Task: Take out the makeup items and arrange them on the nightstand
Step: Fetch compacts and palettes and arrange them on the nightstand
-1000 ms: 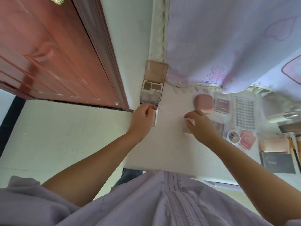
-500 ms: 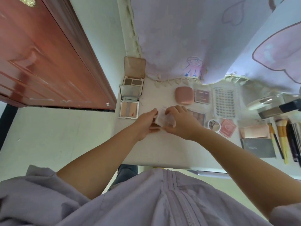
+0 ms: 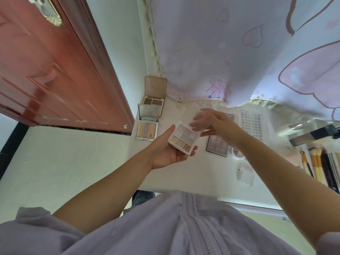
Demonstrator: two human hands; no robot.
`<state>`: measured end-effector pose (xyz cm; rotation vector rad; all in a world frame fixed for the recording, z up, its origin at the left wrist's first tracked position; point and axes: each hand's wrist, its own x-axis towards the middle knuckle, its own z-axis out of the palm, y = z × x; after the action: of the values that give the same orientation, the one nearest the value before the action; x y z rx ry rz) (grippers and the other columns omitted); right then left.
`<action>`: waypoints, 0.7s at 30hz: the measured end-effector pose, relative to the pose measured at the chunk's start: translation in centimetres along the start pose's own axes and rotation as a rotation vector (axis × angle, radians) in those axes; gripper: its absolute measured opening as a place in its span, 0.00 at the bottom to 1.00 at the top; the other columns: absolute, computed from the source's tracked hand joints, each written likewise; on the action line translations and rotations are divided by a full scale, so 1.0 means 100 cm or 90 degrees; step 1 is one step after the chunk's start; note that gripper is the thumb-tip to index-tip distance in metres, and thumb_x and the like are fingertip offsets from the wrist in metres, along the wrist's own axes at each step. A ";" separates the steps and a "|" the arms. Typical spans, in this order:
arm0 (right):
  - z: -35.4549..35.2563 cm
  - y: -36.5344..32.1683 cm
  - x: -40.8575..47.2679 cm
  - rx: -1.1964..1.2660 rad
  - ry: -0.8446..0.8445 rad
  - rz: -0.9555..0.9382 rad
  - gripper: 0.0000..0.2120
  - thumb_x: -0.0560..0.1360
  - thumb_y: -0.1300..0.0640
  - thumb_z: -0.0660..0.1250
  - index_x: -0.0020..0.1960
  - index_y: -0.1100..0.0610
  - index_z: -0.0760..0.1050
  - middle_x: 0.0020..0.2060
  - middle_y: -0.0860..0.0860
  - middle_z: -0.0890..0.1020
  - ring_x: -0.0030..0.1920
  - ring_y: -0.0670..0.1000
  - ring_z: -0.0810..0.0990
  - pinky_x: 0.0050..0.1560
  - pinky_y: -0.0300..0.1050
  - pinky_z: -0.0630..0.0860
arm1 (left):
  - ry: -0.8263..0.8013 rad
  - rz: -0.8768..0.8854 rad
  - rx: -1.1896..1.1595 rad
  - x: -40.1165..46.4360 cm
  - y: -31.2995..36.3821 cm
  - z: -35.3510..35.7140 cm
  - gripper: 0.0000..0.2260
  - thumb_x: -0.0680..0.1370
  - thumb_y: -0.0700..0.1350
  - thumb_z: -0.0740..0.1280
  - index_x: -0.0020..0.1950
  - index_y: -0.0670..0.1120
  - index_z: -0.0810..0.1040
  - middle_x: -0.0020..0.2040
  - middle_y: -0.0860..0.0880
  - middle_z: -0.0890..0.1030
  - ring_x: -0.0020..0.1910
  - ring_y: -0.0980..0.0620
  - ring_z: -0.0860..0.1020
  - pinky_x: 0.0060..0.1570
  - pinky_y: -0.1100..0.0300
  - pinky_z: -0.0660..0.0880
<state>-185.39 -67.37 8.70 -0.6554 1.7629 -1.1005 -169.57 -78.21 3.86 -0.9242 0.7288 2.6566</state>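
white palette [image 3: 184, 139] now open, lifted off nightstand [image 3: 198, 173]

Right hand [image 3: 219, 126] fingertips motion-blurred; brushes [image 3: 316, 161] cut off by right edge

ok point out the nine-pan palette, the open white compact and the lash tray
nine-pan palette [image 3: 183, 139]: head view, on its centre pan
open white compact [image 3: 147, 130]: head view, on the powder in its base
lash tray [image 3: 250, 120]: head view, on the middle rows of lashes
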 end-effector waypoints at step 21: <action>0.002 0.006 0.155 -0.231 0.181 0.041 0.07 0.78 0.62 0.60 0.50 0.59 0.77 0.43 0.52 0.79 0.33 0.45 0.76 0.29 0.34 0.72 | 0.333 0.132 -0.284 0.073 0.082 0.016 0.08 0.79 0.33 0.51 0.53 0.38 0.69 0.54 0.36 0.74 0.52 0.40 0.74 0.62 0.48 0.72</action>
<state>-191.88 -79.53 1.56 -0.6755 2.2445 -0.8683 -179.09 -83.97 3.40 -1.7927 0.3303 2.8353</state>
